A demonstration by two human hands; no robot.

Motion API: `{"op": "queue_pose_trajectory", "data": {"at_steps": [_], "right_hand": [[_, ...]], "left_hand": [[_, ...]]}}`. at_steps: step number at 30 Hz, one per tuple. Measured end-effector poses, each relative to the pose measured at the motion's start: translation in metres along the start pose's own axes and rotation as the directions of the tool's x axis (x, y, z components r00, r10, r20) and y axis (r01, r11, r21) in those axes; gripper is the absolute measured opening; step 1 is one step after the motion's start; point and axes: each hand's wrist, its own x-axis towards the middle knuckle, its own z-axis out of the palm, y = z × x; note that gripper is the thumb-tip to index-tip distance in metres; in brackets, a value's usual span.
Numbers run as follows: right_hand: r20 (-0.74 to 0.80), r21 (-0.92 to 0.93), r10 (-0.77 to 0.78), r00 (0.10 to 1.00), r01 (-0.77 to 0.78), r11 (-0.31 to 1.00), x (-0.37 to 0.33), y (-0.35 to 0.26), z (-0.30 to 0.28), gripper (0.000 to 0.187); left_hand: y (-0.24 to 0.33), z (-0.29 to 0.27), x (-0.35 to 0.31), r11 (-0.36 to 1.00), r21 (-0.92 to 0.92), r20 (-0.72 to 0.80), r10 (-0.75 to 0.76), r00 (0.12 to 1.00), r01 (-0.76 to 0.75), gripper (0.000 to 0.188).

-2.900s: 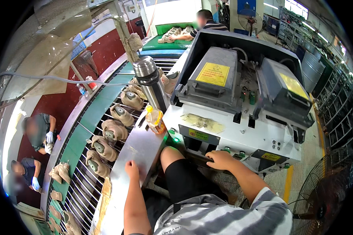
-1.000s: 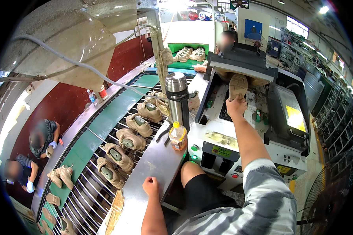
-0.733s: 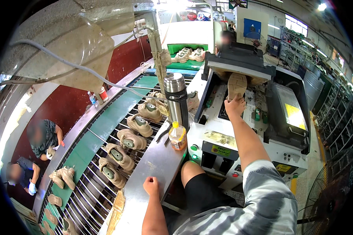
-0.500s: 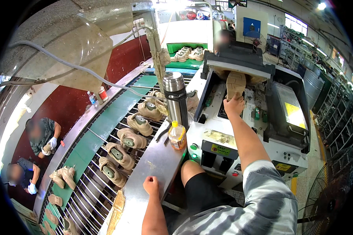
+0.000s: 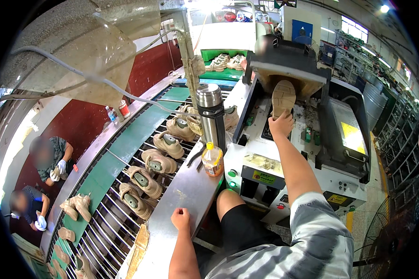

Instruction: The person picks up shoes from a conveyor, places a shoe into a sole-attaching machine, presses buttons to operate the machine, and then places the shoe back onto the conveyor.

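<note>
My right hand (image 5: 281, 124) is closed around one end of a beige shoe (image 5: 284, 96), whose patterned sole faces me. It holds the shoe at the mouth of a white and black machine (image 5: 258, 165), below the raised dark lid (image 5: 288, 69). Curled into a loose fist, my left hand (image 5: 180, 218) rests on the metal ledge (image 5: 170, 242), and nothing shows in it. A steel thermos (image 5: 210, 116) and a bottle of orange drink (image 5: 212, 160) stand on that ledge between my two hands.
Several beige shoes (image 5: 144, 181) sit on the roller rack at left, beside a green conveyor belt (image 5: 111, 158). Two gloved workers (image 5: 56, 158) are beyond it. Another person stands behind the machine. A fan (image 5: 388, 242) is at lower right.
The machine's lid stands higher, and more of the shoe's sole shows in front of it. My left hand stays on the ledge. The view has shifted slightly.
</note>
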Motion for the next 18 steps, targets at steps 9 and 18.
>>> {"op": "queue_pose_trajectory", "data": {"at_steps": [9, 18], "right_hand": [[-0.360, 0.502, -0.122, 0.925, 0.303, 0.810, -0.066, 0.031, -0.036, 0.084], [0.445, 0.886, -0.161, 0.881, -0.407, 0.223, -0.151, 0.047, -0.060, 0.043]], "left_hand": [[0.008, -0.008, -0.006, 0.994, -0.092, 0.047, -0.059, 0.997, 0.063, 0.016], [0.060, -0.045, -0.053, 0.777, -0.523, 0.451, -0.095, 0.888, 0.349, 0.068]]}}
